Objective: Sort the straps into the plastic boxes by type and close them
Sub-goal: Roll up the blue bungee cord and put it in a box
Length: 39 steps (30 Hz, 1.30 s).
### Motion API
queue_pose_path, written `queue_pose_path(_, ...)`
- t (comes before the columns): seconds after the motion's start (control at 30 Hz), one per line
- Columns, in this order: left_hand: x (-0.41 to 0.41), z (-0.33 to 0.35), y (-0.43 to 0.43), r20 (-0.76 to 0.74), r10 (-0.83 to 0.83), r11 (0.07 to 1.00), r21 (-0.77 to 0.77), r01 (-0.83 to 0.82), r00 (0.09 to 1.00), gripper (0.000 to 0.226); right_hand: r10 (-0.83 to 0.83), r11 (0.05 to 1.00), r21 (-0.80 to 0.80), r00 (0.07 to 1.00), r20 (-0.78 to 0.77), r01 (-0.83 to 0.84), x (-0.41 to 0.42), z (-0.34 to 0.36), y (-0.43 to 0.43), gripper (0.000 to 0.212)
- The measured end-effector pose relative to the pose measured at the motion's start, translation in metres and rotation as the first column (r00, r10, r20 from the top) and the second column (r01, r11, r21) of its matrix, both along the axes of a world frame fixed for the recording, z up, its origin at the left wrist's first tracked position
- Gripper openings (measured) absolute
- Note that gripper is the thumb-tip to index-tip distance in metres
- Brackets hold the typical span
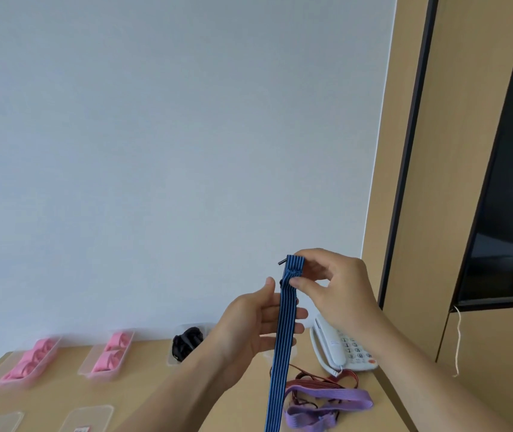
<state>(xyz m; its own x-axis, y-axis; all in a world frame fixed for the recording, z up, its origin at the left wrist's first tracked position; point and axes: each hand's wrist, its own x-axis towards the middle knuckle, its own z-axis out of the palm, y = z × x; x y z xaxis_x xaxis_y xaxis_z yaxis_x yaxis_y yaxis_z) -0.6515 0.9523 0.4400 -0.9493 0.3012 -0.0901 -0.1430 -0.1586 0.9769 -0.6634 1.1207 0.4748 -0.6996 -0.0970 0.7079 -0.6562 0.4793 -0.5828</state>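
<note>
Centrally, a person holds a blue striped strap (283,338) upright in the air, just left of and above a white desk telephone (342,347) that sits on a light wooden table (143,369). The right hand (339,288) pinches the strap's folded top end between thumb and forefinger, where a small dark piece sticks out sideways. The left hand (249,325) lies behind the strap with fingers fairly straight and spread, and the band runs down across them. The strap's lower end drops out of view.

Just in front of the telephone, nearer the person, a purple strap (326,406) and a thin dark red strap (320,381) lie tangled together. Left of the telephone stands a clear plastic box of black straps (172,360). Further left are two clear boxes of rolled pink straps (99,376) (15,383). Well left of the telephone and nearer the person lie loose clear lids (87,416).

The step in hand looks like gathering the blue strap for boxing. It would probably go best with the top end kept pinched while the other hand winds the long hanging length into a tight roll, as the pink ones are. A loose roll may spring open and stop a lid from seating. It belongs with neither the pink nor the black straps.
</note>
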Motion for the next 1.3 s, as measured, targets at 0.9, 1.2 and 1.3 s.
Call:
queue_pose_path(0.9, 0.009, -0.003, -0.001, -0.160, 0.093, 0.996, 0.021, -0.091, 0.983, 0.032, -0.032, 0.996, 0.080, 0.999, 0.037, 0.029, 0.020, -0.030, -0.003, 0.039)
queue_pose_path(1.2, 0.014, -0.008, -0.004, -0.134, 0.112, 0.993, 0.045, -0.107, 0.985, 0.025, -0.016, 0.954, 0.297, 0.980, 0.200, -0.045, 0.017, -0.011, -0.006, 0.032)
queue_pose_path(1.3, 0.014, -0.009, -0.004, -0.100, 0.110, 0.988, 0.118, -0.098, 0.989, 0.031, 0.010, 0.979, 0.198, 0.982, 0.188, -0.048, 0.016, -0.009, -0.008, 0.031)
